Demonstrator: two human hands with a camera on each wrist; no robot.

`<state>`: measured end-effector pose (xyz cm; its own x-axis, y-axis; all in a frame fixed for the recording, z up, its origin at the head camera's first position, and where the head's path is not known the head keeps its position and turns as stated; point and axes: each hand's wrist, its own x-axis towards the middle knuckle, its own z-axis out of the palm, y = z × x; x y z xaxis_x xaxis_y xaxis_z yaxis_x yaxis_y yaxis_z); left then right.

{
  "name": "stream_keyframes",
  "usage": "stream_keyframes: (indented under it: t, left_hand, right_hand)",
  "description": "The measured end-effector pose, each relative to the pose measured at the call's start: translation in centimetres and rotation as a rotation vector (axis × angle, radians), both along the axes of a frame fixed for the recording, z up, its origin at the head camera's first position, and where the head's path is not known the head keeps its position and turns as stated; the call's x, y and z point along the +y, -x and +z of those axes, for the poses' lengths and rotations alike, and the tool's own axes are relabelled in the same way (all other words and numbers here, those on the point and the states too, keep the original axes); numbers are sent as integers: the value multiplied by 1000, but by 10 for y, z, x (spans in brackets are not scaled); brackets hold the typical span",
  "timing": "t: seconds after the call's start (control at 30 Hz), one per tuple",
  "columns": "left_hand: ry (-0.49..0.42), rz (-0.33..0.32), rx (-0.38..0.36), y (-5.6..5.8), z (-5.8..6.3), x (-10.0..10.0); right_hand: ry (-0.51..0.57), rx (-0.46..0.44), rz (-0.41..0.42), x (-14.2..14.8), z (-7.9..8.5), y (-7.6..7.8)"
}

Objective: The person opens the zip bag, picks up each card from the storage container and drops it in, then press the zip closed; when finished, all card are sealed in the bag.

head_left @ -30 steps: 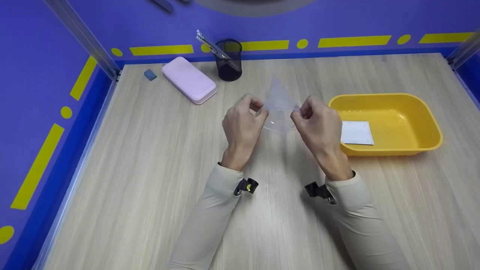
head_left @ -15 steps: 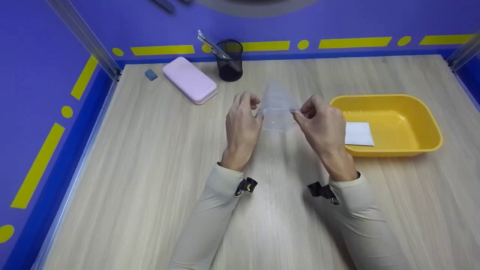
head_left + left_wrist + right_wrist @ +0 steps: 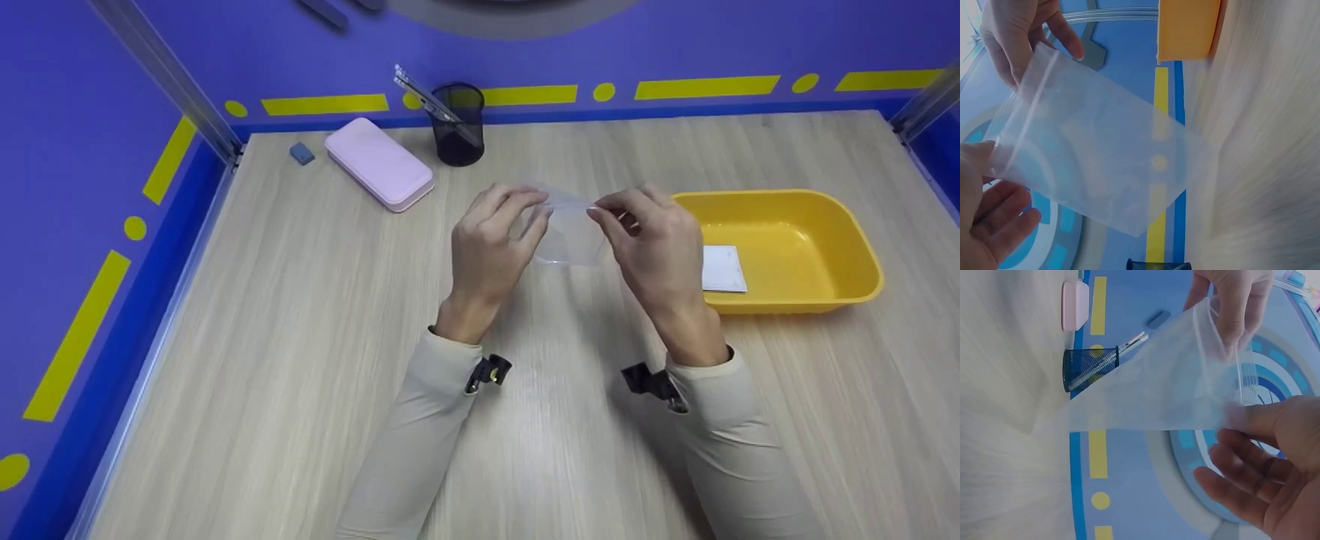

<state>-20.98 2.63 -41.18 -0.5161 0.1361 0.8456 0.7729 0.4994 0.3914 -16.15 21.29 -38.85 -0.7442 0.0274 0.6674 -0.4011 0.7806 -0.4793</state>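
A clear zip-lock bag point(image 3: 571, 238) hangs between my two hands, its mouth upward; in the left wrist view the ridged zip band runs along the top of the bag point(image 3: 1095, 124). My left hand point(image 3: 491, 244) pinches one end of the mouth between thumb and fingers. At the opposite end my right hand point(image 3: 658, 251) pinches the rim with thumb and index finger. The right wrist view shows the two layers of the bag point(image 3: 1151, 388) parted at the mouth, the left thumb lying over the near layer. Nothing shows inside the see-through bag.
A yellow tray point(image 3: 795, 300) holding a white card point(image 3: 722, 268) stands right of my right hand, which overlaps its left edge. At the back left are a pink case point(image 3: 380, 163), a blue eraser point(image 3: 301, 154) and a black mesh pen cup point(image 3: 458, 135) with pens.
The bag's mouth has tilted and shifted slightly to the right. My left fingers have reached further over the rim, and my right hand has moved a little right.
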Motion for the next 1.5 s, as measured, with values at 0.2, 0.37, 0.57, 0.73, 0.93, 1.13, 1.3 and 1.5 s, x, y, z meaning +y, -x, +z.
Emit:
stream_keyframes:
  t: [0.2,0.37,0.57,0.73,0.93,1.13,1.3,1.5]
  left_hand:
    - [-66,71,-7,-1,3,-1]
    - [-115,159,-50,-3,6,-3]
    - [-129,174,-132,-3,8,-5]
    - [-139,67,-106,-3,10,-4]
    - [-155,-10,-91,-4,10,-3]
    - [-138,25,-142,-7,8,-3]
    - [-125,66,-140,-6,8,-3]
    - [-184,59,-166,-3,8,-4]
  right_hand:
    - [36,-54,64,-4,7,-6]
    - [65,-266,116,-8,14,-13]
    - [59,-246,116,-4,14,-13]
    - [87,-93,43,0,11,-7]
    - [109,21,-17,5,7,-3]
    - [82,16,-60,6,5,-1]
    - [115,-15,-18,6,4,0]
    - [158,-20,46,6,4,-1]
